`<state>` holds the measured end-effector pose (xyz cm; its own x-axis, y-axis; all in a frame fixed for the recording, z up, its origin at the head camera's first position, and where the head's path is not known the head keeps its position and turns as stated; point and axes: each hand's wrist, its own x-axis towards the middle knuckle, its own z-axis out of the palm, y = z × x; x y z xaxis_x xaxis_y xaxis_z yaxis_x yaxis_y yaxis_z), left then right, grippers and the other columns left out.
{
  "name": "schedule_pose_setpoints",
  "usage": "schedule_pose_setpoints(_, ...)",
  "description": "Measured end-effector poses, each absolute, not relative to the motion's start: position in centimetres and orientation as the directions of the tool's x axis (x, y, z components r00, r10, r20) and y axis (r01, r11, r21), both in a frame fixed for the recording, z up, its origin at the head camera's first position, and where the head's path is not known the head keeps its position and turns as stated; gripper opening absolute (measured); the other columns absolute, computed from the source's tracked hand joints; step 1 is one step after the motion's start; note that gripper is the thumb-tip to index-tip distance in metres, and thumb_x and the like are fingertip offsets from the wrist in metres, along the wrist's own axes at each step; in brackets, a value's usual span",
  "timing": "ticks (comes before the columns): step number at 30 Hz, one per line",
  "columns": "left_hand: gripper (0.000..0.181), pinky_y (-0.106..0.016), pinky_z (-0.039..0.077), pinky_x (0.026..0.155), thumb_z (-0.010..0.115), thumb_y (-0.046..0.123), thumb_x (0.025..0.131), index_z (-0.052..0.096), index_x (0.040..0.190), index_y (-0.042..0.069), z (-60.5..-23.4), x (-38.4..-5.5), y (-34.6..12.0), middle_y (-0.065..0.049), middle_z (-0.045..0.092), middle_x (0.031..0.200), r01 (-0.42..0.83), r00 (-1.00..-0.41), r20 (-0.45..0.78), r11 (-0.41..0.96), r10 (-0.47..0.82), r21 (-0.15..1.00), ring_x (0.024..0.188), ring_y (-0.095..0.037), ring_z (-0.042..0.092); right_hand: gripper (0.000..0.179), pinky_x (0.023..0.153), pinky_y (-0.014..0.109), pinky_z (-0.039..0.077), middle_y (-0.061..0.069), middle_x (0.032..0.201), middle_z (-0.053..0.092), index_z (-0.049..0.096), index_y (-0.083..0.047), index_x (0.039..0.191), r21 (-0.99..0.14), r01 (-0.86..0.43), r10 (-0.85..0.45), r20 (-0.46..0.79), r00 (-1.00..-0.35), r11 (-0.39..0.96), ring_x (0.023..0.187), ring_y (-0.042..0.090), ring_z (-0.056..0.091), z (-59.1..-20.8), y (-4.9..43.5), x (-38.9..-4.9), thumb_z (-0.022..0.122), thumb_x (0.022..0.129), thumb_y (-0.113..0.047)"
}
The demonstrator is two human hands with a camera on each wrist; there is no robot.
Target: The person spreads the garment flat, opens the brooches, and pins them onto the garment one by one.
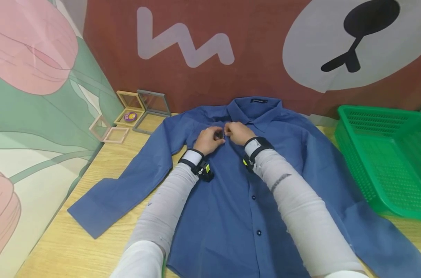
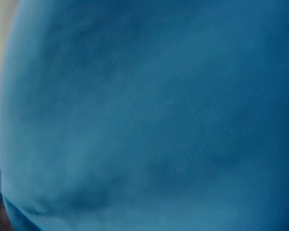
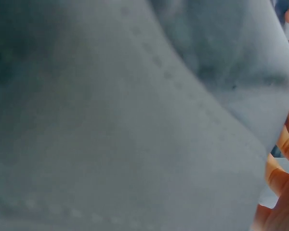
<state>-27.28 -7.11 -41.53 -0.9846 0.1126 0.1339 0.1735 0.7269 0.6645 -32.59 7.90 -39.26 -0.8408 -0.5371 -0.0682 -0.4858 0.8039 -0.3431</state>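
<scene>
A blue button-up shirt (image 1: pixel 227 204) lies front up, its collar toward the wall. At its upper chest, left of the button line, my left hand (image 1: pixel 210 139) holds a small dark, shiny thing (image 1: pixel 218 134) between thumb and fingers; its kind is not clear. Close beside it, my right hand (image 1: pixel 239 133) has its fingers curled and pinches the shirt front, the fingertips partly hidden. Blurred shirt cloth (image 2: pixel 149 115) fills the left wrist view. Raised cloth with a stitched edge (image 3: pixel 135 120) covers most of the right wrist view, with fingers (image 3: pixel 278 177) at its right edge.
At the back left stand open hinged cases: a yellow one (image 1: pixel 119 119) holding a round purple-and-yellow badge (image 1: pixel 130 117), a grey one (image 1: pixel 168 106) and a pink one (image 1: pixel 115 141). A green basket (image 1: pixel 366 173) sits at the right. A printed wall (image 1: pixel 259 50) bounds the wooden table (image 1: pixel 82 247).
</scene>
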Motion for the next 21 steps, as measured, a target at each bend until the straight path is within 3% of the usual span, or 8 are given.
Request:
schedule_pose_setpoints(12, 0.045, -0.034, 0.056, 0.085, 0.072, 0.02, 0.092, 0.061, 0.134, 0.008, -41.76, -27.42, -7.06, -0.011, 0.068, 0.126, 0.153, -0.988, 0.108, 0.691, 0.109, 0.707, 0.099, -0.023, 0.071, 0.014, 0.08, 0.04, 0.044, 0.015, 0.092, 0.06, 0.059, -0.003, 0.093, -0.475, -0.475, -0.571, -0.072, -0.818, 0.741, 0.086, 0.029, 0.057, -39.19, 8.15, -32.99, 0.05, 0.103, -0.008)
schedule_pose_setpoints(21, 0.044, -0.034, 0.057, 0.085, 0.072, 0.019, 0.092, 0.061, 0.134, 0.007, -41.99, -27.52, -7.16, -0.012, 0.068, 0.126, 0.174, -0.985, 0.13, 0.666, 0.117, 0.725, 0.099, -0.023, 0.071, 0.014, 0.077, 0.039, 0.043, 0.012, 0.083, 0.056, 0.061, -0.002, 0.093, -0.502, -0.482, -0.585, -0.061, -0.808, 0.718, 0.078, 0.026, 0.054, -39.5, 8.33, -33.45, 0.053, 0.102, -0.008)
